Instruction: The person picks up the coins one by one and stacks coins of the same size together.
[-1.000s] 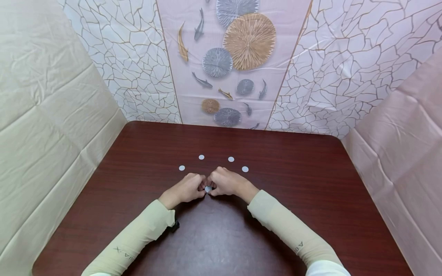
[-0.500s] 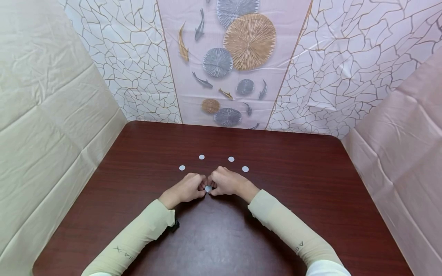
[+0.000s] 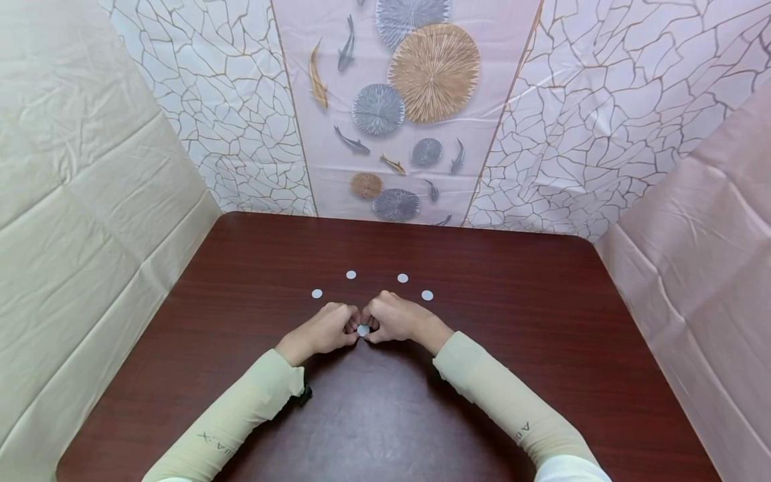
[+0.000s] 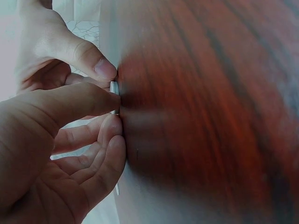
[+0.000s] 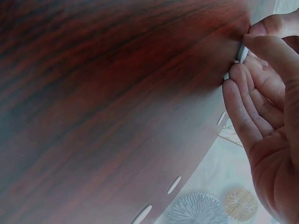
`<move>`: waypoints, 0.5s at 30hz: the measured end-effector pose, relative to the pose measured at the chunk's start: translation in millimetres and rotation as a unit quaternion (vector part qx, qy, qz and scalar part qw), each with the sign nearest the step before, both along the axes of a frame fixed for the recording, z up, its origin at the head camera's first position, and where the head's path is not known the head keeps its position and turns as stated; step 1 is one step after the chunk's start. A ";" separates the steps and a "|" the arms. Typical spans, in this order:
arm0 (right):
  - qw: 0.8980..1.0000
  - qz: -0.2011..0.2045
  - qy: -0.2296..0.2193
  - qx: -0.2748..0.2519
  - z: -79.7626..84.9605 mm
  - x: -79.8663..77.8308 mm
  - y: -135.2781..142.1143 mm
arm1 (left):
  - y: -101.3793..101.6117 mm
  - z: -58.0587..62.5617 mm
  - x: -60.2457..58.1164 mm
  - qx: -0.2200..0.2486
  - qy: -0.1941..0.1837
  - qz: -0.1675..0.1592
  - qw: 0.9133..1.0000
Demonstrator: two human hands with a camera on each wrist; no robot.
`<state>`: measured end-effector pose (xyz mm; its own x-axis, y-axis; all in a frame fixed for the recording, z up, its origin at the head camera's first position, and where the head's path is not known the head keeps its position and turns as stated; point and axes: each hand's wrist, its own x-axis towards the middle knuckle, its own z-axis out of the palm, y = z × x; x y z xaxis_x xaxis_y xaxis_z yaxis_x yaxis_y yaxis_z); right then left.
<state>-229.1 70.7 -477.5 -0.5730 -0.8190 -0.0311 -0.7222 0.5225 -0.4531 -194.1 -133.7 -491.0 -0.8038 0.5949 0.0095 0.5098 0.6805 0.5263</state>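
A small white disc (image 3: pixel 363 331) lies at the middle of the table, between the two hands. From the left side, my left hand (image 3: pixel 328 328) pinches it with curled fingers and thumb at its edge. My right hand (image 3: pixel 394 318) does the same from the right, knuckles close against those of the left. Seen edge-on in the left wrist view, the disc (image 4: pixel 115 88) is thin and sits low at the table surface, partly covered by the left thumb. Fingertips of the right hand (image 5: pixel 266 88) rest at the tabletop beside the disc (image 5: pixel 242 53) in the right wrist view.
Beyond the hands, more white discs lie in an arc: one far left (image 3: pixel 317 294), one back left (image 3: pixel 351 274), one back right (image 3: pixel 403 278), one far right (image 3: pixel 427 295). The dark red wooden table (image 3: pixel 542 348) is enclosed by a patterned cloth (image 3: pixel 385 167) behind and plain cloths at the sides.
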 end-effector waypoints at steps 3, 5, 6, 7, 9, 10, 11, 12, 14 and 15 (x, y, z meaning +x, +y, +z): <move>1.000 0.002 -0.003 0.001 1.4 0.2 0.7 | -0.1 0.2 0.3 0.001 -0.002 0.000 1.000; 1.000 0.004 -0.004 0.000 2.4 0.6 1.2 | -0.1 0.2 0.4 0.002 -0.003 0.000 1.000; 1.000 0.004 -0.004 0.001 2.8 0.7 1.4 | -0.1 0.1 0.5 0.002 -0.004 0.000 1.000; 1.000 0.005 -0.004 0.002 3.2 0.8 1.4 | 0.0 0.1 0.5 0.003 -0.005 0.001 1.000; 1.000 0.006 -0.004 0.002 3.4 0.9 1.7 | 0.0 -0.3 0.5 0.004 -0.005 0.000 1.000; 1.000 0.006 -0.004 0.003 3.3 0.9 1.7 | 0.1 -0.6 0.4 0.004 -0.003 0.000 1.000; 1.000 0.005 -0.003 0.005 3.3 0.8 1.7 | 0.2 -0.8 0.3 0.005 -0.001 -0.001 1.000; 1.000 0.004 -0.002 0.006 3.1 0.6 1.7 | 0.2 -1.0 0.2 0.006 0.000 -0.002 1.000; 1.000 0.004 0.000 0.008 2.5 0.3 1.7 | 0.3 -1.2 -0.1 0.007 0.003 -0.003 1.000; 1.000 0.004 0.001 0.009 2.3 0.2 1.7 | 0.4 -1.1 -0.2 0.007 0.003 -0.003 1.000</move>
